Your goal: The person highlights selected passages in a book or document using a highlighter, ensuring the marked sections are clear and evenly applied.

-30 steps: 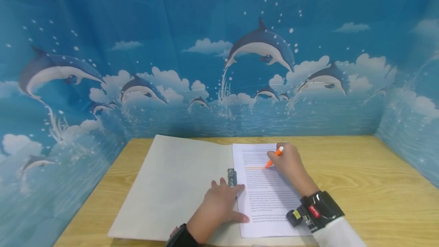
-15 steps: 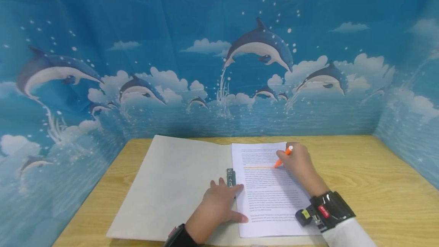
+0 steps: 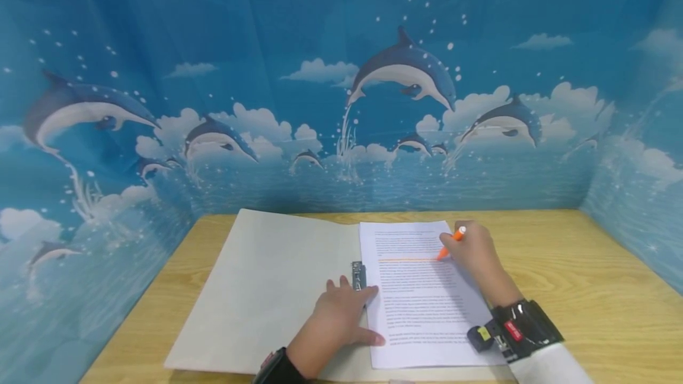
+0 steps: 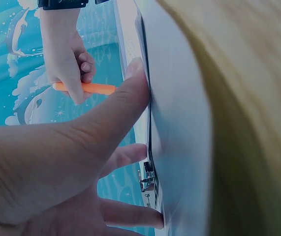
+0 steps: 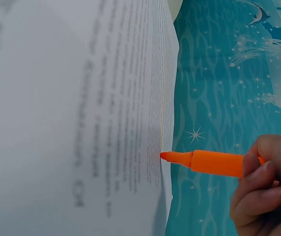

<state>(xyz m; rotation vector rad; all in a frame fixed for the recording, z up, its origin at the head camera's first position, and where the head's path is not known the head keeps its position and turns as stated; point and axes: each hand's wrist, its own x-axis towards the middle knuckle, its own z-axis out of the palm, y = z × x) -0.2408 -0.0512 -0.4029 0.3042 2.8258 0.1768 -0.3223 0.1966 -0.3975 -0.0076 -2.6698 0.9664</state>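
Pinched in my right hand [image 3: 476, 253] is an orange highlighter [image 5: 216, 163], its tip touching the printed page [image 3: 416, 313]. A thin orange line [image 3: 405, 259] runs across the text in the upper part of the page, up to the tip. My left hand [image 3: 341, 316] lies spread with straight fingers at the page's left edge; its thumb and index finger touch the paper, while other fingers rest on the folder [image 3: 267, 295]. The open folder is pale grey, with a metal clip [image 3: 358, 276] beside the paper stack. The left wrist view shows the left thumb [image 4: 130, 88] pressing the paper.
Wood-grain table [image 3: 576, 277] extends to the right of the folder and along its left side. Behind it hangs a blue curtain [image 3: 299, 34] printed with dolphins and clouds. A small clear tab [image 3: 401, 381] shows at the folder's front edge.
My right hand has moved right across the page with the highlighter, and the orange line has grown longer to the right. The left hand stays in place.
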